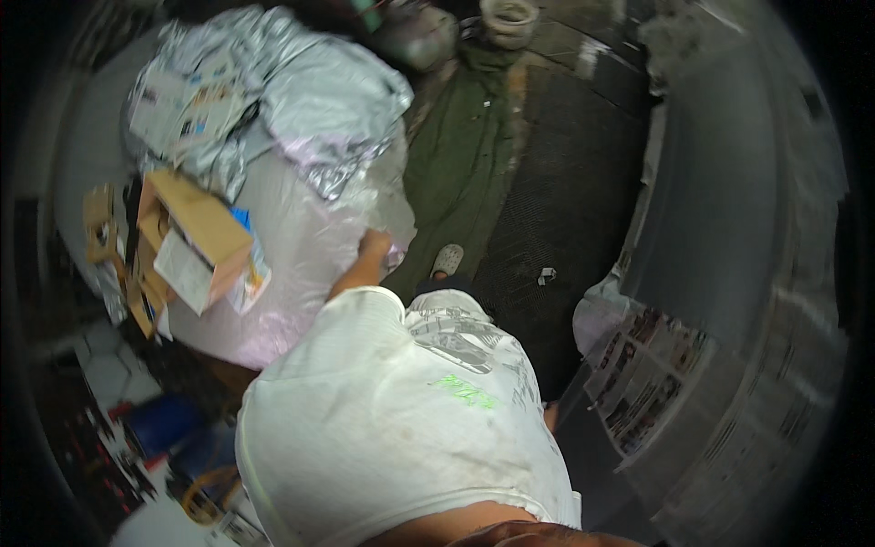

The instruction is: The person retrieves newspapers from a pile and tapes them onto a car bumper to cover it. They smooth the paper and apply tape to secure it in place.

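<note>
My left hand point(374, 244) is at the edge of a clear, pinkish plastic sheet point(310, 219) spread over a large rounded surface on my left. Its fingers look curled closed on a bunched bit of the sheet, though blur softens the detail. A crumpled silver cover point(328, 91) lies on the far part of the same surface, with a newspaper sheet point(187, 114) on top. My right hand is out of sight; only a sliver of skin shows beside my white shirt point(410, 428).
An open cardboard box point(196, 228) with papers stands on the left surface. To my right runs a long grey curved panel point(715, 191), with newspaper point(652, 365) on it. A green cloth point(465, 146) lies on the dark floor, a white bucket point(509, 20) beyond. Blue containers point(164, 424) sit lower left.
</note>
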`<control>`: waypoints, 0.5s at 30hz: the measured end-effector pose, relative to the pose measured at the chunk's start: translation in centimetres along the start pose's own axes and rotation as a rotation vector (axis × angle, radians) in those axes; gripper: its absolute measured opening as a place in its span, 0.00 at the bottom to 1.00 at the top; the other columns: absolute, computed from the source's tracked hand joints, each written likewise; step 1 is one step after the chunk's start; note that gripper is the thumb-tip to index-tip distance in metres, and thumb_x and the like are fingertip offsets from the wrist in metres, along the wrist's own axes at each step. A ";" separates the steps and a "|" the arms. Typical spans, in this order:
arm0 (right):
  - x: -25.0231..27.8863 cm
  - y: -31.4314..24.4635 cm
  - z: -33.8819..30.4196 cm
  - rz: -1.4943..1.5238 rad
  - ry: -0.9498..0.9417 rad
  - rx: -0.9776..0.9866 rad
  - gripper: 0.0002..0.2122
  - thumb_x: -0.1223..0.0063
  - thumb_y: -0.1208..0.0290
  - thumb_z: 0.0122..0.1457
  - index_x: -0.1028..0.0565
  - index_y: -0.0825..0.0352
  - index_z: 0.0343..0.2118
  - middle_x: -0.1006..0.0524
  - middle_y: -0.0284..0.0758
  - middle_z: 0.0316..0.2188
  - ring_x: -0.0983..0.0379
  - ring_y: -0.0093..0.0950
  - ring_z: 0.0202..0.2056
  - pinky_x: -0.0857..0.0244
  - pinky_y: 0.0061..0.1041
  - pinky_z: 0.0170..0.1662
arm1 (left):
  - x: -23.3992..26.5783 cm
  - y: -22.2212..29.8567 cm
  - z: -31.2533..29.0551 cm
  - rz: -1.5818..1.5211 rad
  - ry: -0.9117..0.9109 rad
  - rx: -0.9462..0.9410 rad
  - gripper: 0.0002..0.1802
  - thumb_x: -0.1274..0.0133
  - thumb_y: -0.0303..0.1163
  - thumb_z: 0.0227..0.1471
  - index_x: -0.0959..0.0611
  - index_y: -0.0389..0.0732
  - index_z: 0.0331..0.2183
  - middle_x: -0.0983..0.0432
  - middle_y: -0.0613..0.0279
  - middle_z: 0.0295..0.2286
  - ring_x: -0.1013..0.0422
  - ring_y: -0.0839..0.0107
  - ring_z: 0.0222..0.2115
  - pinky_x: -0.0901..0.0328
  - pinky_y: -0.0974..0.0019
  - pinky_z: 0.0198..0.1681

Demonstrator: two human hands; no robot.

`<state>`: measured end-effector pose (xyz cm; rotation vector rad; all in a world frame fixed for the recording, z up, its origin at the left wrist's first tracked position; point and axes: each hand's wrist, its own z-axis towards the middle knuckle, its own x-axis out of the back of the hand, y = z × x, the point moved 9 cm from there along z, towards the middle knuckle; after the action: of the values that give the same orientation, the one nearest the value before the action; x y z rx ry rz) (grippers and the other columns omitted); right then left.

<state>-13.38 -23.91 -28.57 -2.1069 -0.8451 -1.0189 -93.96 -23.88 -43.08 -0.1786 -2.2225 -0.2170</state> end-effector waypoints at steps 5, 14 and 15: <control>-4.3 -4.1 -2.0 0.101 -0.378 0.018 0.23 0.47 0.69 0.71 0.30 0.70 0.66 0.20 0.55 0.50 0.22 0.48 0.52 0.30 0.41 0.57 | 9.3 -5.5 2.9 -0.261 0.015 -0.140 0.26 0.39 0.53 0.62 0.14 0.44 0.52 0.13 0.53 0.49 0.19 0.52 0.53 0.28 0.52 0.59; 1.2 -20.7 7.2 0.179 -0.410 0.135 0.24 0.51 0.76 0.72 0.33 0.67 0.69 0.18 0.47 0.43 0.19 0.37 0.40 0.25 0.36 0.43 | 2.1 -8.0 -5.9 -0.419 -0.123 -0.101 0.25 0.38 0.54 0.62 0.12 0.43 0.49 0.13 0.51 0.49 0.19 0.51 0.52 0.28 0.52 0.58; 2.6 -21.3 9.9 0.236 -0.364 0.247 0.24 0.52 0.77 0.72 0.34 0.66 0.71 0.19 0.44 0.41 0.21 0.32 0.37 0.26 0.32 0.39 | 0.2 -8.2 -7.0 -0.421 -0.194 -0.109 0.25 0.37 0.52 0.62 0.12 0.43 0.49 0.13 0.51 0.49 0.19 0.52 0.52 0.27 0.53 0.58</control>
<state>-24.24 -3.14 -25.63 -2.1421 -0.8187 -0.3920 -90.37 -33.39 -39.43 0.2227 -2.4238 -0.5710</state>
